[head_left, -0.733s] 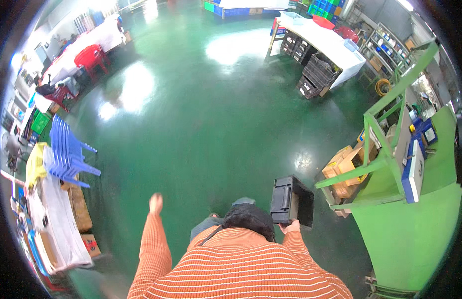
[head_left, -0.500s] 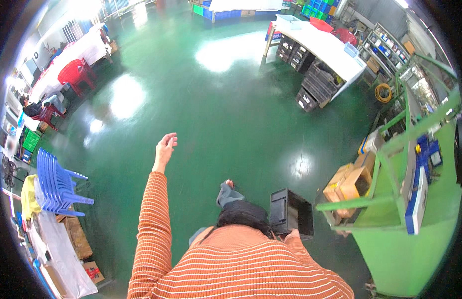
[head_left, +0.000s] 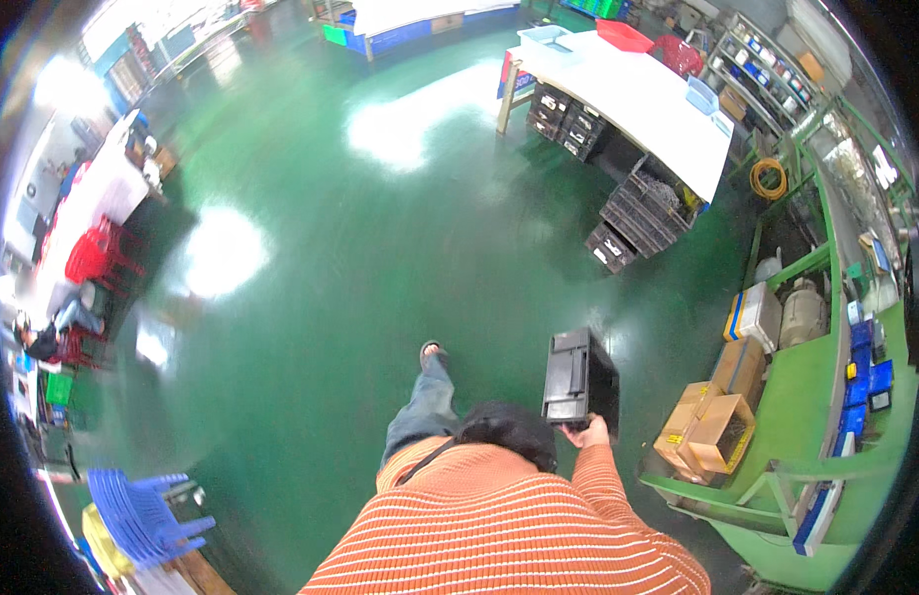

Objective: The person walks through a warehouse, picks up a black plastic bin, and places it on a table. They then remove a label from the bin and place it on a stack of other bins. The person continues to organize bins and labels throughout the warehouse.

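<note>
A black plastic crate (head_left: 568, 385) hangs at my right side, tilted so that its ribbed outer face shows and its open side points away to the right. My right hand (head_left: 590, 432) is closed round the near edge of that crate; some of the fingers are hidden under it. In the head view my left hand and arm do not appear. Ahead of my body one foot (head_left: 432, 349) is set forward on the green floor (head_left: 311, 327).
To the right stand cardboard boxes (head_left: 692, 421) beside a green metal frame (head_left: 777, 476). Ahead right is a white-topped table (head_left: 638, 99) with black crates (head_left: 638, 218) under it. Stacked blue chairs (head_left: 142, 516) are at lower left; a seated person (head_left: 43, 342) is at far left.
I have stepped forward, and the table and boxes look nearer. My left arm has swung out of view. The crate in my right hand has swung forward and turned.
</note>
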{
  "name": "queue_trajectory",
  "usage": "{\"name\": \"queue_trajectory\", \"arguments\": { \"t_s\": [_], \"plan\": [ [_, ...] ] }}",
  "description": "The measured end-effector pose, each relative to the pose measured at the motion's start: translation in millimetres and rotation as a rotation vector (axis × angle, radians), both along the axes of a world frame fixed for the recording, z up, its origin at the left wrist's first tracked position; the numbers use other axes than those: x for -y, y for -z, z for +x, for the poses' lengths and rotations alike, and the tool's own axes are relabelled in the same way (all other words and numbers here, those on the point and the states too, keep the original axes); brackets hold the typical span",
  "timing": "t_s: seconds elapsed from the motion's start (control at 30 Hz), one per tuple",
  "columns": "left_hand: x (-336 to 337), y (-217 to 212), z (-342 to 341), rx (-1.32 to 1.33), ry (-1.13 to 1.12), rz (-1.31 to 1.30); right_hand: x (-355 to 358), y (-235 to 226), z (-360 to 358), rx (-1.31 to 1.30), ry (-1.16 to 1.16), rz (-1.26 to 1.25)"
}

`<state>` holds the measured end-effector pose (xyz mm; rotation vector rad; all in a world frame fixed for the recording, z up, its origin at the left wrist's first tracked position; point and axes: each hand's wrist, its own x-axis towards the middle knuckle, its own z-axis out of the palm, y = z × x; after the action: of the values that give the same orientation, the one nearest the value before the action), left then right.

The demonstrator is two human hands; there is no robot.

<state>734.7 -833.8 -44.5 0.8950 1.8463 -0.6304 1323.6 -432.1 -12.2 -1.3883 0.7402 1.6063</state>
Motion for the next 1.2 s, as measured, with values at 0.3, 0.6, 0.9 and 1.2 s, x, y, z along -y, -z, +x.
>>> {"name": "queue_trajectory", "arguments": {
  "t_s": [0.3,0.6,0.9,1.2],
  "plan": [
    [-789,-85,-179,-0.209,0.11,1.175,-370,-114,-111,0.278,-0.179,0.165],
    [-1340,-309,102,0.736,0.052,1.557,-753,-108,-95,0.707,-0.674,0.314],
    [-1652,-108,214,0.502,0.632,1.564,-1121,89,-77,0.759,-1.02,0.255],
    [-1910,27,274,0.347,1.145,2.308,-1231,340,-25,0.933,-1.063,0.568]
  ]
}}
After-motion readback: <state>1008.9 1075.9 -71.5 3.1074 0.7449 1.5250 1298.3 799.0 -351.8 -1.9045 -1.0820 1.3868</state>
